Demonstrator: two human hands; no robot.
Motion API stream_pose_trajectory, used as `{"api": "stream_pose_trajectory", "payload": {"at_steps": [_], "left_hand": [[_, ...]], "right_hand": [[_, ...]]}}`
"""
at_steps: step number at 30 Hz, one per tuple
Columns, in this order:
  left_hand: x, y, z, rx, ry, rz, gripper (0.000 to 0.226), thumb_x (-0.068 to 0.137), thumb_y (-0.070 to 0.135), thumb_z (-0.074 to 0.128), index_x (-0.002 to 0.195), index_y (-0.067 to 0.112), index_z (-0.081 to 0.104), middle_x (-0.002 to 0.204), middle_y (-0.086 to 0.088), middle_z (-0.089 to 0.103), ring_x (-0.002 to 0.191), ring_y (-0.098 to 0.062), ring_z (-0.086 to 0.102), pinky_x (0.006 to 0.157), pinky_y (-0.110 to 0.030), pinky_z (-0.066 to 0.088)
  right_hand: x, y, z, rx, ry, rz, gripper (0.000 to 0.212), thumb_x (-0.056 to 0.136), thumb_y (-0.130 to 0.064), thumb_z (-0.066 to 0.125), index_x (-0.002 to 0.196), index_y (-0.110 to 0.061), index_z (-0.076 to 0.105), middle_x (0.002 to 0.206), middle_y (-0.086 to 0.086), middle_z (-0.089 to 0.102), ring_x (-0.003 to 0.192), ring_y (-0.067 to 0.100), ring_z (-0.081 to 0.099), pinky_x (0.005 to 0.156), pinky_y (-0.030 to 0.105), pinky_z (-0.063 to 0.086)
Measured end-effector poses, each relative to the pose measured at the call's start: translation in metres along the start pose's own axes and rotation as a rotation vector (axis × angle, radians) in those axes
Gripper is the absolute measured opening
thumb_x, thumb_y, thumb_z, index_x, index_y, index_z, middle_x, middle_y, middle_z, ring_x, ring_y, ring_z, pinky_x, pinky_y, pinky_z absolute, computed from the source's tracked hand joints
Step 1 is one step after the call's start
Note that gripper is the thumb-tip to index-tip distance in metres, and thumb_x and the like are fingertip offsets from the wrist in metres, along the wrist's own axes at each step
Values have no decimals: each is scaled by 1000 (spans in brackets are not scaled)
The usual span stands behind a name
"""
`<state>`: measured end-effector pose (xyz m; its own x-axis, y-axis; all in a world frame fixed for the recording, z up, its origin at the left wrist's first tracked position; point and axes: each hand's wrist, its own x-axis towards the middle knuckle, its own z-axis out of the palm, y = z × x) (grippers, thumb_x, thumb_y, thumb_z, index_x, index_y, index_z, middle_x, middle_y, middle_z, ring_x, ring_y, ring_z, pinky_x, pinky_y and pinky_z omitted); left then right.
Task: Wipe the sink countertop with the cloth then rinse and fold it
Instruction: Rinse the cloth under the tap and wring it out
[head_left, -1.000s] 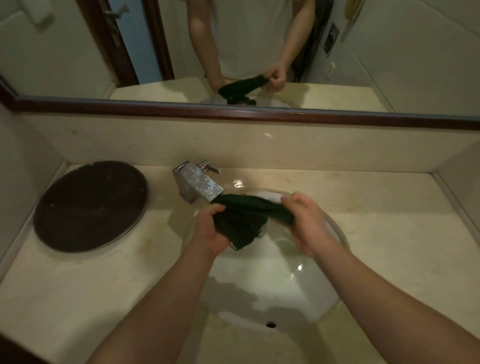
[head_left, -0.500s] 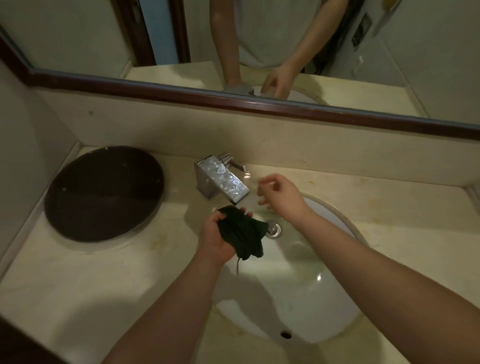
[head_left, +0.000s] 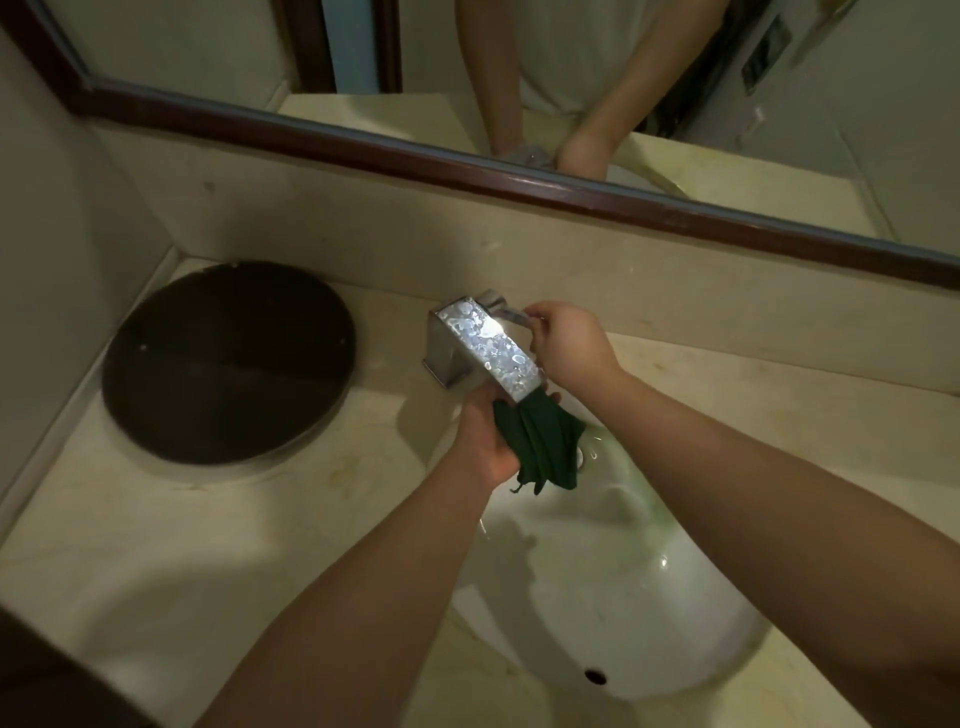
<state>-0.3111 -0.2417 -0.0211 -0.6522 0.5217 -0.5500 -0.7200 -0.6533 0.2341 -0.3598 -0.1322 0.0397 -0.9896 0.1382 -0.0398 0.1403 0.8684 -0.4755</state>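
A dark green cloth (head_left: 543, 449) hangs bunched from my left hand (head_left: 485, 441), which grips it just under the spout of the chrome faucet (head_left: 483, 345), over the white sink basin (head_left: 623, 597). My right hand (head_left: 563, 345) is behind the spout with its fingers closed on the faucet's lever handle (head_left: 511, 313). No water stream is visible. The beige stone countertop (head_left: 156, 545) surrounds the basin.
A round dark brown lid or plate (head_left: 228, 361) lies on the counter at the left. A backsplash and a wood-framed mirror (head_left: 519, 176) rise behind the faucet. Walls close in on the left and right of the counter.
My right hand let go of the cloth, reached up and took the faucet handle. My left hand moved the bunched cloth up under the spout.
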Motion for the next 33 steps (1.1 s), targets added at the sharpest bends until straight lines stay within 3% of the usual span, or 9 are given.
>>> {"api": "stream_pose_trajectory", "payload": {"at_steps": [7,11,13,16,18,21,25,29,33], "left_hand": [[2,4,-1,10,23,13,31,76,33,60,95,11,70,92,-13,69,95,-33,62,109,-48,37],[3,2,-2,69,56,17,35,82,35,58,106,12,68,109,-15,66,111,-34,57,110,-51,35],[3,2,0,107,43,31,35,79,33,62,107,11,67,108,-15,64,109,-33,56,110,-52,34],[1,5,1,115,10,42,44,54,31,75,92,10,75,101,-15,69,103,-34,60,107,-49,39],[-2,8,2,159,49,65,27,63,29,67,80,10,78,92,-14,72,97,-33,64,104,-48,43],[8,10,0,273,264,110,26,81,22,64,103,10,71,97,-15,72,98,-33,66,98,-53,48],[10,2,1,246,388,127,44,80,39,58,111,10,69,106,-15,72,100,-36,66,93,-50,51],[11,4,4,170,419,180,24,86,34,57,93,14,69,86,-9,70,78,-28,66,75,-35,55],[19,7,4,247,508,282,20,71,24,63,87,14,70,95,-13,73,91,-35,69,87,-46,54]], "right_hand": [[5,1,4,139,-1,92,32,98,-14,42,120,-13,65,75,4,67,60,17,61,61,25,49],[-8,1,6,262,63,132,33,99,-26,43,124,-14,61,78,0,68,64,8,61,62,24,49],[-23,9,17,428,96,267,37,99,-37,40,121,-16,60,82,-5,67,73,4,62,71,30,54],[-48,22,39,721,13,605,46,96,-48,34,102,-17,68,99,4,72,88,18,67,89,41,53],[-61,28,54,980,-81,870,50,90,-57,40,99,-18,70,102,10,73,91,25,70,88,40,55],[-76,34,79,1150,-156,1006,62,73,-68,53,105,-19,71,107,8,73,93,22,71,89,37,54],[-87,22,84,1428,-174,1019,42,93,-52,41,106,-22,68,102,5,74,97,24,65,88,39,52],[-82,7,83,1487,-72,980,21,93,-28,53,89,-17,70,79,3,76,80,23,68,78,39,54],[-77,2,89,1357,37,915,23,92,-11,55,110,-16,68,109,13,72,94,30,69,74,42,58]]}}
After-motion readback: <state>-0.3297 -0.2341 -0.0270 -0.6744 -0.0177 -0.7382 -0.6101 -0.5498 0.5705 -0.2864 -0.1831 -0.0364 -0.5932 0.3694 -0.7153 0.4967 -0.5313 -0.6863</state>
